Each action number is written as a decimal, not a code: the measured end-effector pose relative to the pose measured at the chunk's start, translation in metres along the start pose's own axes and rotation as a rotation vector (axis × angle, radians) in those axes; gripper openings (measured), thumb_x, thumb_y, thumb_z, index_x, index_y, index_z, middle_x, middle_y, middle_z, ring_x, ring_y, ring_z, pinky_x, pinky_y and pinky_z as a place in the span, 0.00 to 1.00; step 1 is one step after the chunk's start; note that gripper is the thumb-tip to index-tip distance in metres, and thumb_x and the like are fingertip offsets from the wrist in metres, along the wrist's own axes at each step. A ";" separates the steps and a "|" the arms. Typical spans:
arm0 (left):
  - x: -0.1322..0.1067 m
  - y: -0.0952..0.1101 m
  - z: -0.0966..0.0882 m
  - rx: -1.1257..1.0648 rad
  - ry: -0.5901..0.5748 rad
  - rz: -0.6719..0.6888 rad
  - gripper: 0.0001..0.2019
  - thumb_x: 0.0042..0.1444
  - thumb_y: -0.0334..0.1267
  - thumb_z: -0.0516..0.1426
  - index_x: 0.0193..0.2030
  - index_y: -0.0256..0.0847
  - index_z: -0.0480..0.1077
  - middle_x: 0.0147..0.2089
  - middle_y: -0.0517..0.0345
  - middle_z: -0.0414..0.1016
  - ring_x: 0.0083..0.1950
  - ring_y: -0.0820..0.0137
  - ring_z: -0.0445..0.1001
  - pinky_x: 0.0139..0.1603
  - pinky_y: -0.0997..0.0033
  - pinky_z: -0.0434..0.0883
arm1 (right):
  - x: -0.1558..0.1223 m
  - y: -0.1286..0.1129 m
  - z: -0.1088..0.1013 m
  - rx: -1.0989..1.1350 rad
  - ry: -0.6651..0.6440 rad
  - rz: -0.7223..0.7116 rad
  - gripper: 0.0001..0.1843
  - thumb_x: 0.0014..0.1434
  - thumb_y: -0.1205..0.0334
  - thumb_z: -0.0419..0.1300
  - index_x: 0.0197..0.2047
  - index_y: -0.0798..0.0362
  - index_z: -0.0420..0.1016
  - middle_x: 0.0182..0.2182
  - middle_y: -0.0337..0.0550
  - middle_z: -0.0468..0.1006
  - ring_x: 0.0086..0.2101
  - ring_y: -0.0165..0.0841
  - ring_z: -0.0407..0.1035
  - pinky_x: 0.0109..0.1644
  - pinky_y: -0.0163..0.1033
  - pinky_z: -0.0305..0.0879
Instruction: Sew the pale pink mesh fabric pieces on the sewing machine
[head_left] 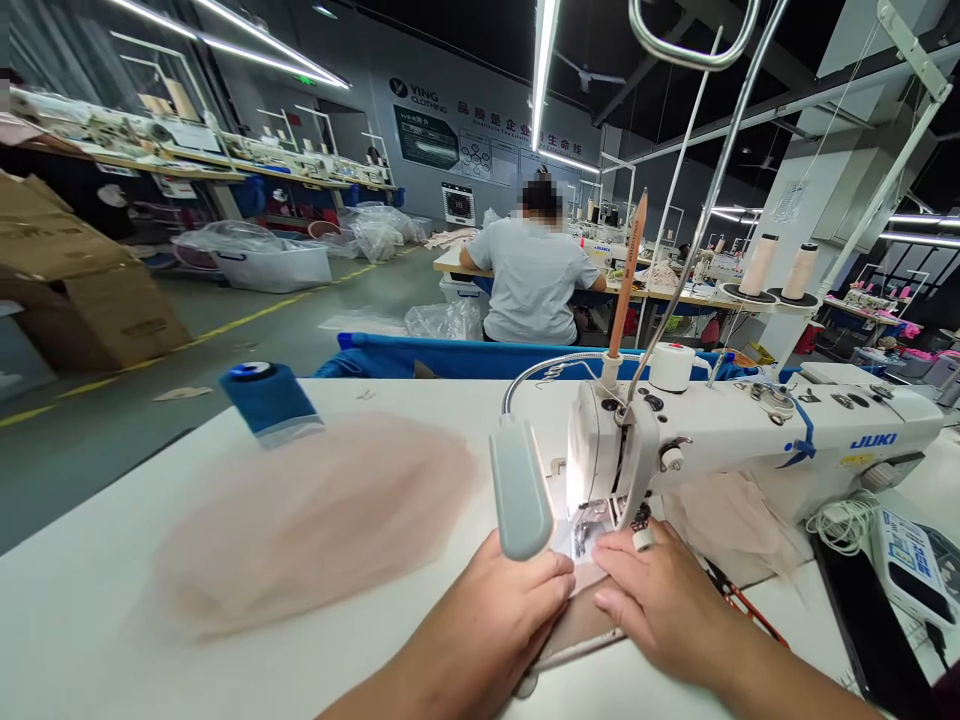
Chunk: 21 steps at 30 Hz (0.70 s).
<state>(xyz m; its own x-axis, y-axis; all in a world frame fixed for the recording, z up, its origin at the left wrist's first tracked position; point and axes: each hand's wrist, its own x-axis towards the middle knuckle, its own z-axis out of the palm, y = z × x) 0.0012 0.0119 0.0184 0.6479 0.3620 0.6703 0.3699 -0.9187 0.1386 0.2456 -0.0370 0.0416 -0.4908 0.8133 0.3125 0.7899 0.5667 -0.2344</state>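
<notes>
My left hand (491, 625) and my right hand (660, 600) lie side by side on a small piece of pale pink fabric (581, 575), right in front of the presser foot (592, 520) of a white sewing machine (750, 430). Both hands press down on the fabric with fingers close together, fingertips pointing toward the needle. The machine's grey lamp head (520, 490) hangs just above my left hand and lights the needle area. A large heap of sheer pink tulle (315, 520) is spread on the white table (90, 610) to the left of my hands.
A blue thread cone (268, 400) stands at the table's far left. Two cream thread cones (780, 268) sit on the stand behind the machine. A control box (911, 565) and white cord (844, 520) lie at right. Another person (532, 275) sits ahead, back turned. Cardboard boxes (82, 280) stand at left.
</notes>
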 end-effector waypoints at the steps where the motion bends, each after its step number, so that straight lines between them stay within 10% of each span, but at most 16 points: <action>1: 0.000 -0.001 0.001 0.004 0.013 0.014 0.20 0.77 0.30 0.47 0.40 0.45 0.78 0.38 0.54 0.82 0.36 0.63 0.78 0.45 0.60 0.73 | 0.001 -0.001 -0.001 0.007 -0.004 0.011 0.12 0.74 0.62 0.66 0.58 0.51 0.80 0.57 0.44 0.86 0.52 0.48 0.74 0.57 0.51 0.72; 15: 0.003 -0.002 -0.002 -0.001 -0.016 -0.032 0.18 0.76 0.27 0.47 0.43 0.44 0.77 0.40 0.57 0.84 0.40 0.61 0.80 0.51 0.55 0.71 | 0.001 0.001 0.000 0.026 -0.057 0.097 0.23 0.75 0.57 0.66 0.69 0.50 0.79 0.68 0.51 0.80 0.61 0.53 0.73 0.64 0.54 0.76; 21: -0.003 -0.007 -0.009 0.039 -0.135 -0.197 0.14 0.72 0.35 0.55 0.61 0.47 0.73 0.60 0.50 0.83 0.54 0.55 0.81 0.57 0.55 0.74 | 0.000 0.003 0.004 0.050 -0.009 0.067 0.23 0.73 0.61 0.66 0.69 0.48 0.79 0.67 0.48 0.80 0.60 0.50 0.73 0.65 0.51 0.75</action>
<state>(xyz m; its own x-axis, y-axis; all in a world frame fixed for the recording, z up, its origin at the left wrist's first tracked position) -0.0094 0.0163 0.0221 0.6427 0.5536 0.5296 0.5217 -0.8225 0.2266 0.2469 -0.0346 0.0368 -0.4409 0.8508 0.2860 0.8021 0.5165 -0.2999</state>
